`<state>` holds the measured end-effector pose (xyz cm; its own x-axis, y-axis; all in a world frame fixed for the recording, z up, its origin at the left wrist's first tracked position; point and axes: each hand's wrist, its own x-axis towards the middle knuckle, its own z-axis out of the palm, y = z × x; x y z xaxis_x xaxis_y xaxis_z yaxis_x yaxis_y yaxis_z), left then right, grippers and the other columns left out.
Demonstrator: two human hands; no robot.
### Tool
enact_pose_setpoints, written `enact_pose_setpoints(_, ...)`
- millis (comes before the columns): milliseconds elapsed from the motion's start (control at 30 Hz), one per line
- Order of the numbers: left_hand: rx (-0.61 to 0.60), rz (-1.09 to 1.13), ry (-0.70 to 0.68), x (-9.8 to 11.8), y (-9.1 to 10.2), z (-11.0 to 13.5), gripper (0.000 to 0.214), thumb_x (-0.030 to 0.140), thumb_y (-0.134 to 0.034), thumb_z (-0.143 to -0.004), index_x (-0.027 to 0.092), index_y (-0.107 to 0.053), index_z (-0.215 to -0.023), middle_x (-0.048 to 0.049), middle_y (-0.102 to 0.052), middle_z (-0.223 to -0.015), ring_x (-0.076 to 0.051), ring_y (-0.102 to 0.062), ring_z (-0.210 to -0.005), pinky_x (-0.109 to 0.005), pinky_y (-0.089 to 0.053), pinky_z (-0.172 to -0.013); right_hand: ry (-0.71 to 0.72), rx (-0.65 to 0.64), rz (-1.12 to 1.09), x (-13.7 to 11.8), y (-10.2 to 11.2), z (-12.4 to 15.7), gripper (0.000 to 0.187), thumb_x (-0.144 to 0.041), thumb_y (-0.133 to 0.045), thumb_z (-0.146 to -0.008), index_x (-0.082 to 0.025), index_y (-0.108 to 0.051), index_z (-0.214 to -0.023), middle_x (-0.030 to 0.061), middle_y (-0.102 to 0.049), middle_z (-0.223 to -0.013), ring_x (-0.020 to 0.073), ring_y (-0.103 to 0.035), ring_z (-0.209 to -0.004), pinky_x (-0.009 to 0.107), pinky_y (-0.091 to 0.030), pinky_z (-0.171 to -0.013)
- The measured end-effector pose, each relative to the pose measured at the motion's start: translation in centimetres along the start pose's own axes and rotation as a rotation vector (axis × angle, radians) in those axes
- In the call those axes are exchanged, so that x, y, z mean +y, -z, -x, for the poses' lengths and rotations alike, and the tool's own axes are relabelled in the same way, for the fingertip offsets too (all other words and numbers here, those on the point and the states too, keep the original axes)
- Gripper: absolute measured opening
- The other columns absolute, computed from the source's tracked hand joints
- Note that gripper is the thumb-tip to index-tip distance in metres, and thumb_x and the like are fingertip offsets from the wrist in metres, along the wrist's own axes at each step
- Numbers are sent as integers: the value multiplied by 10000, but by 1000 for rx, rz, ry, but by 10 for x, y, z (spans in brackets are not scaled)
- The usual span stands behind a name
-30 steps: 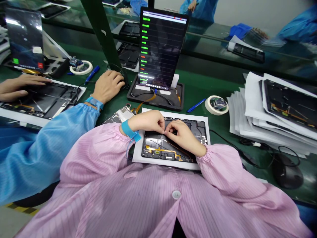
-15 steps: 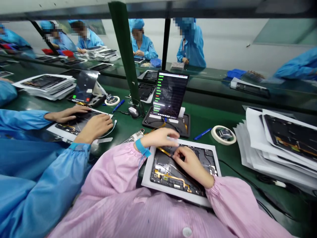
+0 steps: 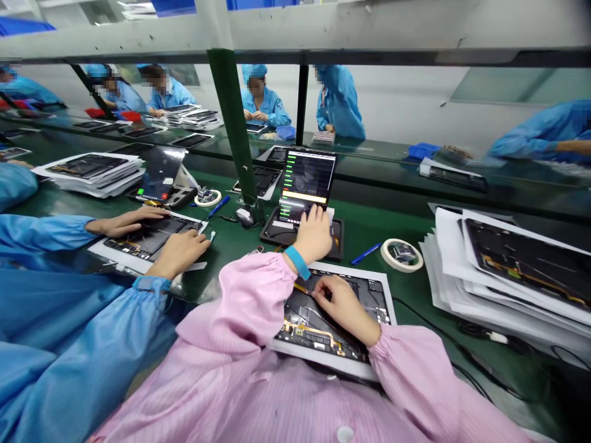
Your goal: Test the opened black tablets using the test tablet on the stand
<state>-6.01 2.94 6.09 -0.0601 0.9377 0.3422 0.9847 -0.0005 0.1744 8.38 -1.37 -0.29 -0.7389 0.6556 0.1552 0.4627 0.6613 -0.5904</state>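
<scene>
An opened tablet (image 3: 373,295), its black insides and orange flex cable (image 3: 310,330) showing, lies on a white sheet (image 3: 392,289) right in front of me. My right hand (image 3: 344,303) rests on it, fingers curled and pressed together at the end of an orange ribbon. My left hand (image 3: 315,234), with a blue wrist strap, reaches forward. Its fingers are stretched out onto the lower edge of an upright tablet screen (image 3: 308,178), which shows green lines of text and stands in a black tray (image 3: 338,240).
A co-worker's blue-sleeved hands (image 3: 180,251) work on another opened tablet (image 3: 148,237) at my left. A tape roll (image 3: 401,254) and blue pen (image 3: 365,253) lie right of the tray. A tall stack of sheets with tablets (image 3: 508,271) fills the right. A mouse (image 3: 244,215) sits by a green post (image 3: 233,123).
My left hand has left the opened tablet and gone forward to the upright screen. My right hand stayed on the opened tablet. The view has tilted upward.
</scene>
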Motion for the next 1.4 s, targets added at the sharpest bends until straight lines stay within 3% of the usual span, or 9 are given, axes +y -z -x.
enact_pose_setpoints(100,-233,93,-79,37,7,22,285,204,-463,-878,106,-622,-1093,-176,-662,-1120,-285,-584,-1112,-396,-489,-901,60,-90,65,-14,17,9,78,-135,-586,-816,-181,-630,-861,62,-680,-896,211,-610,-838,330,-447,-759)
enact_pose_setpoints(200,-326,164,-124,50,-3,36,270,211,-424,-905,149,-680,-965,-125,-699,-952,-251,-637,-937,-359,-501,-816,68,-200,220,-25,62,30,101,-188,-623,-815,-190,-649,-913,82,-690,-948,242,-628,-857,345,-454,-767)
enact_pose_setpoints(367,-305,205,-231,43,-31,43,254,247,-456,-908,148,-689,-882,-103,-687,-924,-237,-603,-935,-341,-467,-840,-263,44,415,1,129,84,89,-164,-523,-872,-208,-600,-866,55,-660,-837,219,-606,-790,335,-436,-710)
enact_pose_setpoints(533,-297,179,-259,45,-44,46,228,345,-542,-897,145,-649,-883,-99,-659,-925,-240,-593,-904,-339,-456,-793,-358,-158,239,47,109,126,207,-131,-673,-714,-207,-546,-860,34,-633,-858,198,-600,-793,313,-455,-717)
enact_pose_setpoints(633,-295,157,-286,47,-51,48,205,320,-529,-916,143,-633,-908,-95,-650,-941,-236,-585,-902,-337,-447,-784,-435,-77,105,59,97,133,161,-154,-562,-789,-199,-533,-942,32,-631,-841,175,-607,-759,301,-464,-710)
enact_pose_setpoints(800,-300,152,-300,48,-56,48,236,279,-463,-953,133,-647,-923,-96,-654,-928,-234,-584,-889,-344,-436,-788,-524,245,-56,61,100,132,249,-248,-473,-861,-177,-568,-1081,40,-668,-822,186,-629,-784,326,-464,-759)
enact_pose_setpoints(933,-311,213,-315,49,-55,49,257,284,-476,-949,133,-670,-875,-84,-656,-901,-229,-582,-886,-337,-437,-801,-485,96,-330,62,96,137,260,-389,-519,-887,-184,-630,-1002,30,-689,-783,184,-640,-757,322,-476,-742)
enact_pose_setpoints(1167,-317,258,-316,50,-56,50,244,272,-488,-940,125,-669,-867,-89,-655,-902,-231,-577,-887,-341,-439,-811,-267,155,-14,65,88,143,142,-263,-575,-880,-231,-703,-932,38,-703,-906,208,-594,-872,367,-447,-810)
enact_pose_setpoints(1400,-314,272,-321,51,-56,50,237,261,-487,-937,127,-665,-855,-87,-653,-897,-230,-578,-879,-344,-443,-810,-231,199,-46,67,82,138,123,-225,-578,-885,-226,-689,-939,34,-693,-910,204,-588,-881,369,-451,-816)
